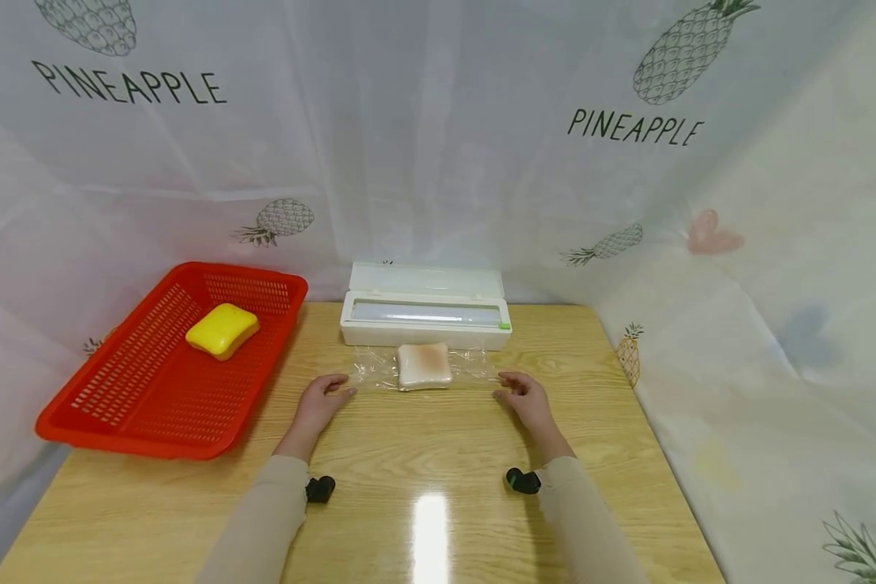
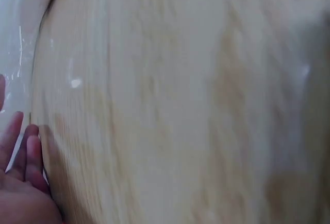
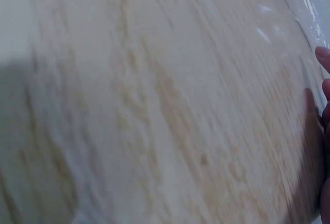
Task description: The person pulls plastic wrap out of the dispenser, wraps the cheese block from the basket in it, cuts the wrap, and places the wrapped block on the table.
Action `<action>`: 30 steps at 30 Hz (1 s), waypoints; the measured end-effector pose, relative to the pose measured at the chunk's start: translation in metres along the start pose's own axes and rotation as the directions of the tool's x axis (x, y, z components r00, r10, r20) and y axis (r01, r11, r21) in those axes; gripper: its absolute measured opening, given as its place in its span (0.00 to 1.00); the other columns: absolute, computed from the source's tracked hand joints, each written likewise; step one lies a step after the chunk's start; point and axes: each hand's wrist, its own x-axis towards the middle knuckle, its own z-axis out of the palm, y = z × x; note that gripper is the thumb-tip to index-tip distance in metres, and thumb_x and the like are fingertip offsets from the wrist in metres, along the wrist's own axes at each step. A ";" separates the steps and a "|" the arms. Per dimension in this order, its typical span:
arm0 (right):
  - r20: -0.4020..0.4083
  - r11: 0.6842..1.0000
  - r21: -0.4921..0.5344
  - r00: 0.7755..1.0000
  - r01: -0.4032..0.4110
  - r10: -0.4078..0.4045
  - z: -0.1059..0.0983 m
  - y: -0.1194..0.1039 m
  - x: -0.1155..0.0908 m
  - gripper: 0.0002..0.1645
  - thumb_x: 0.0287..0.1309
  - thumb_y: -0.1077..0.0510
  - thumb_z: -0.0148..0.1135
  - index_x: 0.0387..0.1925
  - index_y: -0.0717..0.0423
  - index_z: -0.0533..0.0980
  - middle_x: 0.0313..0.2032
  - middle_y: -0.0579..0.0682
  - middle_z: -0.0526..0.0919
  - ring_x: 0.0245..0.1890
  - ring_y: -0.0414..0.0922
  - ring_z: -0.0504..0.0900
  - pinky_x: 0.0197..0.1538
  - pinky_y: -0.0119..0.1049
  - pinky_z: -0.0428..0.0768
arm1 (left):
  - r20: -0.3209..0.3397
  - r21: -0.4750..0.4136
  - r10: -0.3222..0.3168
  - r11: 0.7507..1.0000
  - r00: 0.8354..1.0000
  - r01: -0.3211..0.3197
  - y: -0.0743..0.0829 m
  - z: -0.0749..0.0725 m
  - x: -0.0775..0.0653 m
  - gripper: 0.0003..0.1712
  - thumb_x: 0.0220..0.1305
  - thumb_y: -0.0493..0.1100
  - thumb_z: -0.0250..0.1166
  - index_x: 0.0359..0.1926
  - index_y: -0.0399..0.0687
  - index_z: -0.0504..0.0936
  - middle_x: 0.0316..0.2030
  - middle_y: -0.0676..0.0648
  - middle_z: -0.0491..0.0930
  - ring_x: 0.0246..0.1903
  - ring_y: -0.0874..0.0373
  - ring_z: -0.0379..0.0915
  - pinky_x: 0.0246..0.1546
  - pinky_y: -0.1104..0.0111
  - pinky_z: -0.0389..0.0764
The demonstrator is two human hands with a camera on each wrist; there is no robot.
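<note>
A toast-like bread slice (image 1: 425, 366), white with a browned patch, lies on the table in clear plastic wrap (image 1: 375, 369) that spreads flat to both sides. My left hand (image 1: 319, 404) is at the wrap's left end, thumb and fingers apart and loosely bent. At the right end, my right hand (image 1: 529, 403) takes a similar pose, its fingertips close to the film's edge. In the left wrist view, relaxed fingers (image 2: 33, 154) lie beside the shiny film. Only a few fingertips of the right hand appear in the right wrist view. Whether either hand touches the film is unclear.
Behind the bread stands a white wrap dispenser (image 1: 426, 332) with its lid raised. A red plastic basket (image 1: 168, 420) at the left holds a yellow sponge-like block (image 1: 222, 328). Patterned cloth (image 1: 438, 162) hangs behind the wooden table (image 1: 380, 462) and at its sides.
</note>
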 end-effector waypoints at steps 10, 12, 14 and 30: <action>-0.047 0.999 -0.003 0.998 -0.040 0.040 0.005 -0.006 -0.003 0.13 0.53 0.65 0.72 0.42 0.65 0.84 0.37 0.55 0.83 0.33 0.40 0.76 0.35 0.27 0.75 | -0.062 0.054 0.045 0.998 0.997 -0.041 -0.003 0.009 0.001 0.11 0.60 0.37 0.69 0.38 0.30 0.84 0.44 0.36 0.75 0.49 0.40 0.70 0.55 0.51 0.68; -0.063 0.999 -0.009 0.997 -0.041 0.040 0.005 -0.005 -0.003 0.13 0.53 0.65 0.72 0.42 0.64 0.84 0.37 0.54 0.84 0.33 0.39 0.77 0.35 0.26 0.75 | -0.065 0.066 0.060 0.996 0.996 -0.056 -0.004 0.010 0.002 0.10 0.61 0.36 0.69 0.38 0.30 0.85 0.43 0.36 0.75 0.48 0.40 0.70 0.55 0.50 0.69; -0.072 0.999 -0.022 0.997 -0.031 0.029 0.005 -0.003 -0.002 0.14 0.53 0.64 0.72 0.43 0.64 0.84 0.36 0.53 0.84 0.33 0.39 0.77 0.35 0.26 0.76 | -0.066 0.065 0.066 0.996 0.996 -0.062 -0.004 0.010 0.002 0.10 0.62 0.36 0.68 0.37 0.30 0.85 0.43 0.35 0.75 0.48 0.40 0.70 0.54 0.50 0.69; -0.082 0.991 -0.136 0.997 -0.004 -0.007 0.007 -0.006 -0.006 0.07 0.58 0.61 0.69 0.37 0.59 0.86 0.36 0.51 0.83 0.42 0.50 0.79 0.47 0.41 0.78 | -0.050 0.050 0.076 0.996 0.996 -0.073 -0.002 0.008 -0.003 0.10 0.65 0.37 0.66 0.37 0.30 0.83 0.45 0.36 0.76 0.49 0.41 0.70 0.54 0.50 0.70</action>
